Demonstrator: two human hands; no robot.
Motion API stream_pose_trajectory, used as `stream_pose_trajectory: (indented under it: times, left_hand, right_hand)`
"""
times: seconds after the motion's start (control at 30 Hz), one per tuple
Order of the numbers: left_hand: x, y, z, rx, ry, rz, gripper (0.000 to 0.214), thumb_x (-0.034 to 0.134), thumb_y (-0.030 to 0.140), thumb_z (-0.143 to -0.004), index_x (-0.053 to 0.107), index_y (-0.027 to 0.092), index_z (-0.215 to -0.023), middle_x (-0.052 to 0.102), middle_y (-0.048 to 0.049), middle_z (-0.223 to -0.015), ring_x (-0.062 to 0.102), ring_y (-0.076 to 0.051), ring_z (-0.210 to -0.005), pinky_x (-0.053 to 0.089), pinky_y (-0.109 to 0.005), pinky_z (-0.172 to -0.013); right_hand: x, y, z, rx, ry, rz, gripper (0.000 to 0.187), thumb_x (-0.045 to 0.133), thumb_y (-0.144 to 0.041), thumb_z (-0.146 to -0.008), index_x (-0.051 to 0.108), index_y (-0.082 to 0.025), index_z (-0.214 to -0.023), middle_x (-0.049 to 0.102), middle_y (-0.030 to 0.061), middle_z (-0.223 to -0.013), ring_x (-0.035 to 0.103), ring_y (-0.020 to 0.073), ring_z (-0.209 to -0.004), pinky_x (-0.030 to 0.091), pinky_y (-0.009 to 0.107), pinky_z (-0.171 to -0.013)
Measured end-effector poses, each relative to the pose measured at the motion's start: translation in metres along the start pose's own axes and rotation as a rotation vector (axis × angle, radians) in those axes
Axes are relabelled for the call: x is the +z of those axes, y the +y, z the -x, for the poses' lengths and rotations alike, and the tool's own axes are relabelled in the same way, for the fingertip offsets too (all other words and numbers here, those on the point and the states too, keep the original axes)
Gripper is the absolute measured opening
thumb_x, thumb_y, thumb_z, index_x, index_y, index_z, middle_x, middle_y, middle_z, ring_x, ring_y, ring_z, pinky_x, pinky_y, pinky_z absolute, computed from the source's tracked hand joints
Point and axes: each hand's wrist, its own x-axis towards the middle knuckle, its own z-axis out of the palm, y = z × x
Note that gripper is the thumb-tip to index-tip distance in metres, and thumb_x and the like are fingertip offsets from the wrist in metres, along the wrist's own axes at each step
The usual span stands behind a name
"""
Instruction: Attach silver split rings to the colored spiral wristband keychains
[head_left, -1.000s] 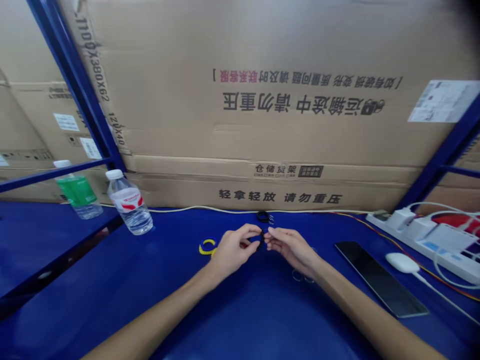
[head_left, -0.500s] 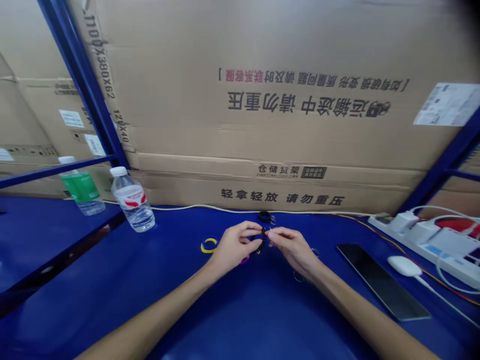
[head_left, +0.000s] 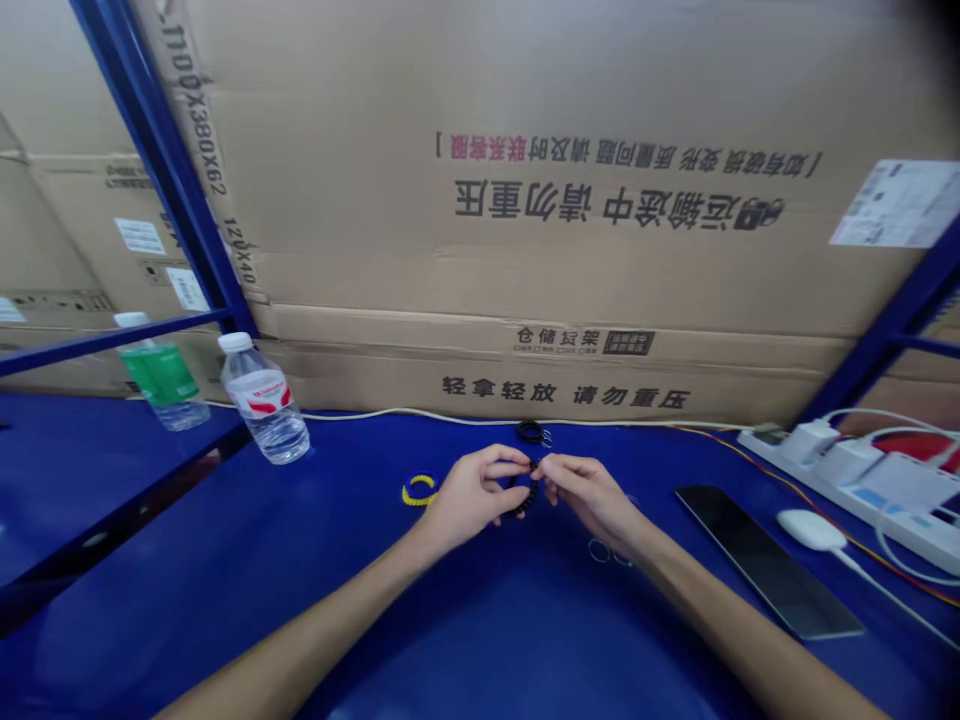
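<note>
Between thumb and fingers, my left hand (head_left: 474,492) grips a black spiral coil wristband (head_left: 532,492), held upright above the table. My right hand (head_left: 589,492) pinches at the band's upper right edge; its fingertips hide whatever small part is there. Left of my left hand lies a blue and yellow coil wristband (head_left: 419,490). Behind both hands rests another black coil wristband (head_left: 529,432) with metal rings (head_left: 547,438) beside it. Thin loose metal rings (head_left: 599,550) lie under my right wrist, partly covered by it.
Two water bottles (head_left: 264,400) stand at the left around a blue rack post (head_left: 161,170). To the right are a black phone (head_left: 766,560), a white charger puck (head_left: 810,530) and a loaded power strip (head_left: 862,490). A large cardboard box (head_left: 480,290) walls off the back.
The black wristband has turned slightly, showing more of its loop. A metal ring that showed at my right fingertips is now hidden. The purple piece under my left hand no longer shows.
</note>
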Motion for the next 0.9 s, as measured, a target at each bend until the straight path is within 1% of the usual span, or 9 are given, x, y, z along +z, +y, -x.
stream_pose_trajectory:
  times: [0.1, 0.17, 0.33, 0.4, 0.5, 0.6, 0.67, 0.8, 0.9]
  left_hand:
    - [-0.0014, 0.0048, 0.0031, 0.034, 0.026, -0.041, 0.026, 0.065, 0.022, -0.081, 0.061, 0.02, -0.106, 0.071, -0.0075, -0.107, 0.068, -0.012, -0.06, 0.048, -0.017, -0.049]
    - [-0.0026, 0.006, 0.0036, 0.048, 0.042, -0.061, 0.025, 0.066, 0.022, -0.081, 0.062, 0.021, -0.105, 0.071, -0.0068, -0.107, 0.068, -0.012, -0.062, 0.049, -0.017, -0.054]
    - [-0.0041, 0.0023, -0.001, 0.023, 0.027, -0.048, 0.029, 0.061, 0.028, -0.085, 0.055, 0.02, -0.112, 0.069, -0.0108, -0.112, 0.07, -0.014, -0.059, 0.047, -0.017, -0.043]
    - [-0.0045, 0.0029, -0.0011, 0.026, 0.017, -0.06, 0.03, 0.061, 0.029, -0.085, 0.054, 0.019, -0.113, 0.07, -0.0117, -0.111, 0.069, -0.014, -0.057, 0.046, -0.018, -0.042]
    - [-0.0051, 0.0073, 0.0027, 0.063, 0.024, -0.12, 0.028, 0.063, 0.024, -0.082, 0.06, 0.02, -0.109, 0.072, -0.0073, -0.107, 0.068, -0.013, -0.06, 0.049, -0.019, -0.053]
    - [-0.0051, 0.0089, 0.006, 0.093, 0.025, -0.167, 0.026, 0.063, 0.021, -0.081, 0.063, 0.024, -0.106, 0.073, -0.0024, -0.102, 0.067, -0.013, -0.065, 0.05, -0.02, -0.062]
    - [-0.005, 0.0066, 0.0051, 0.085, 0.031, -0.166, 0.026, 0.062, 0.022, -0.082, 0.061, 0.023, -0.109, 0.072, -0.0036, -0.106, 0.067, -0.012, -0.063, 0.051, -0.02, -0.059]
    - [-0.0048, 0.002, 0.0003, 0.045, 0.018, -0.131, 0.029, 0.059, 0.027, -0.086, 0.054, 0.019, -0.113, 0.068, -0.0105, -0.115, 0.067, -0.012, -0.054, 0.047, -0.018, -0.043]
    - [-0.0044, 0.0052, 0.0014, 0.059, 0.015, -0.151, 0.029, 0.061, 0.024, -0.083, 0.056, 0.02, -0.112, 0.069, -0.009, -0.114, 0.067, -0.012, -0.057, 0.048, -0.018, -0.047]
  right_hand:
    - [-0.0011, -0.0021, -0.0001, 0.047, -0.031, -0.038, 0.031, 0.067, -0.045, -0.082, 0.074, -0.015, -0.074, 0.048, -0.0007, -0.061, 0.037, 0.0128, -0.06, 0.032, 0.029, -0.055]
    - [-0.0013, -0.0029, -0.0001, 0.062, -0.039, -0.058, 0.029, 0.07, -0.043, -0.08, 0.073, -0.015, -0.075, 0.042, -0.0025, -0.058, 0.033, 0.0119, -0.058, 0.031, 0.028, -0.054]
    - [0.001, -0.0031, 0.0008, 0.023, 0.003, -0.098, 0.02, 0.076, -0.037, -0.075, 0.074, -0.018, -0.08, 0.042, -0.0036, -0.061, 0.03, 0.0113, -0.06, 0.029, 0.027, -0.056]
    - [0.0012, -0.0037, 0.0011, 0.046, -0.007, -0.117, 0.021, 0.073, -0.038, -0.078, 0.073, -0.017, -0.079, 0.039, -0.0038, -0.061, 0.029, 0.0113, -0.06, 0.028, 0.026, -0.055]
    - [-0.0003, -0.0051, 0.0014, 0.133, -0.051, -0.146, 0.031, 0.065, -0.043, -0.085, 0.072, -0.015, -0.076, 0.034, -0.004, -0.06, 0.028, 0.0112, -0.058, 0.026, 0.026, -0.053]
    - [-0.0019, -0.006, 0.002, 0.193, -0.078, -0.172, 0.027, 0.068, -0.04, -0.083, 0.071, -0.014, -0.075, 0.034, -0.004, -0.061, 0.026, 0.0104, -0.057, 0.025, 0.026, -0.052]
    - [-0.0019, -0.0059, 0.0026, 0.191, -0.078, -0.196, 0.021, 0.072, -0.037, -0.079, 0.071, -0.016, -0.077, 0.036, -0.004, -0.063, 0.027, 0.0102, -0.057, 0.025, 0.025, -0.052]
    - [0.0002, -0.0045, 0.0028, 0.163, -0.051, -0.243, 0.02, 0.075, -0.038, -0.076, 0.07, -0.019, -0.08, 0.036, -0.0046, -0.064, 0.029, 0.0106, -0.058, 0.025, 0.025, -0.053]
    - [0.0005, -0.0038, 0.0022, 0.208, -0.059, -0.255, 0.027, 0.068, -0.044, -0.081, 0.07, -0.017, -0.076, 0.034, -0.0047, -0.062, 0.028, 0.0104, -0.056, 0.024, 0.025, -0.052]
